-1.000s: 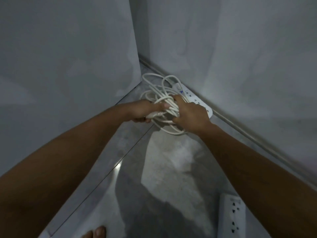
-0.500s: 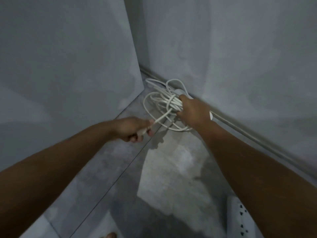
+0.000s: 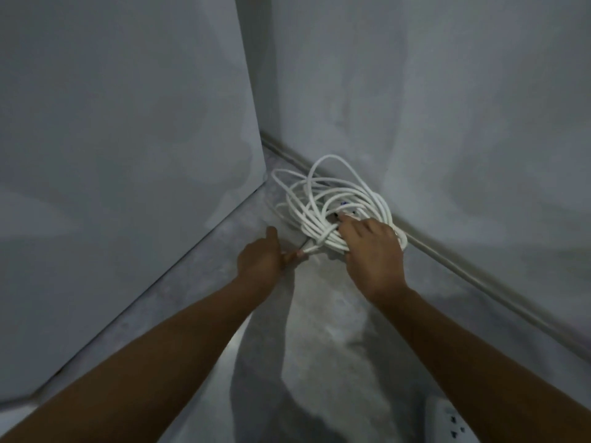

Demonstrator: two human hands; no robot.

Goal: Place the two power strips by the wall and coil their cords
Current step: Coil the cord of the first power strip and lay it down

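Nearest, at the lower right edge of the head view, the end of a second power strip (image 3: 452, 425) lies flat on the floor (image 3: 319, 346), well apart from the corner and with no cord of its own showing; by the look of it, this one has not yet been dealt with.

Further out, both bare forearms reach toward the corner. The left hand (image 3: 260, 255) is low over the floor, its fingers (image 3: 292, 255) pinched together on the loose end of the white cord (image 3: 323, 212) where it leaves the bundle. That grip probably keeps the tail taut so the wrap around the loops does not slacken. The right hand (image 3: 372, 247) rests on top of the bundle, fingers spread and laid across the loops. It seems to press the coil down so the stiff cord cannot spring open. Whether it closes on anything underneath cannot be told.

Beyond the hands, the coil sits in a loose heap of loops, one turn crossing the others like a tie. It lies against the foot of the wall (image 3: 447, 123), beside the strip of trim running along it. The first power strip (image 3: 347, 207) is mostly buried under the loops. Only a small patch with a blue mark shows.
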